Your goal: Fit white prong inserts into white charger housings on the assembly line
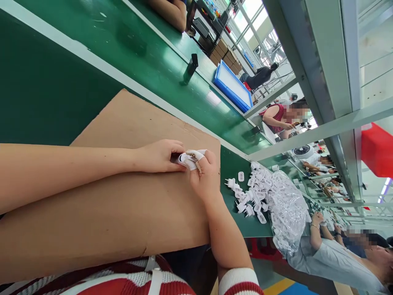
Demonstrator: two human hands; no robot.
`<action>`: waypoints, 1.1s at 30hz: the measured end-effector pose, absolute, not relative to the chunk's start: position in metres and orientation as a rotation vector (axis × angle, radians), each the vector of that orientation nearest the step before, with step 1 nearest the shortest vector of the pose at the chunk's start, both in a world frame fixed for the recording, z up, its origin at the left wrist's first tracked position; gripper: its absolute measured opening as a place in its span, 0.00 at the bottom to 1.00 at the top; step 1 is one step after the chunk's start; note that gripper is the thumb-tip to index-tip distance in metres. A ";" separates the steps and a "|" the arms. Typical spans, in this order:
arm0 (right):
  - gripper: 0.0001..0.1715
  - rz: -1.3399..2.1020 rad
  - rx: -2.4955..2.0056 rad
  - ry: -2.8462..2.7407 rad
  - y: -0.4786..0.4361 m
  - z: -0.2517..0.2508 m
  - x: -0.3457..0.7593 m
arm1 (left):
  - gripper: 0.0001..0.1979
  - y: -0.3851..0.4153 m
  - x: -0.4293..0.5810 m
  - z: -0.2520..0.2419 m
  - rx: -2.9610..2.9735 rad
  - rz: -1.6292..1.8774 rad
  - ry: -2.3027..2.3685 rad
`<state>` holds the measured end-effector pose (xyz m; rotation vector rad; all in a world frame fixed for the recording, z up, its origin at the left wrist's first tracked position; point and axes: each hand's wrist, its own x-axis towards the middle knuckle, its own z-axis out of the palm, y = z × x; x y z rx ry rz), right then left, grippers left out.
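Over the brown cardboard sheet (135, 205) my two hands meet around a small white charger piece (183, 158). My left hand (158, 155), coming in from the left, has its thumb and fingers closed on one end of it. On the other side my right hand (205, 174) grips the piece with bent fingers; white coverings wrap some of these fingertips. Most of the piece is hidden by the fingers. To the right of my hands lies a loose pile of white plug chargers (253, 194), some with prongs showing.
A clear plastic bag (288, 209) of white pieces lies beside the pile. A blue-rimmed tray (233, 86) and a black stand (193, 63) are across the green bench (138, 45). A metal frame (325, 129) crosses the right. Co-workers sit farther along, one in grey (334, 262).
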<state>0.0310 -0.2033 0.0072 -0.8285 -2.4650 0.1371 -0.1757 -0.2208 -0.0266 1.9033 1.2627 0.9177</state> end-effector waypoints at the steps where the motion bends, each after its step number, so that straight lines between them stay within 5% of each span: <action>1: 0.17 0.122 -0.822 -2.468 -0.203 0.007 0.030 | 0.19 -0.221 -0.176 -0.027 1.902 0.918 1.261; 19: 0.14 0.186 -1.061 -2.551 -0.201 0.021 0.014 | 0.18 -0.222 -0.174 -0.027 1.850 0.945 1.276; 26: 0.21 0.264 -1.066 -2.341 -0.210 0.005 0.021 | 0.21 -0.224 -0.172 -0.026 1.892 0.975 1.265; 33: 0.32 0.886 -1.017 -1.865 -0.201 -0.018 0.021 | 0.26 -0.230 -0.166 -0.023 1.759 1.027 1.235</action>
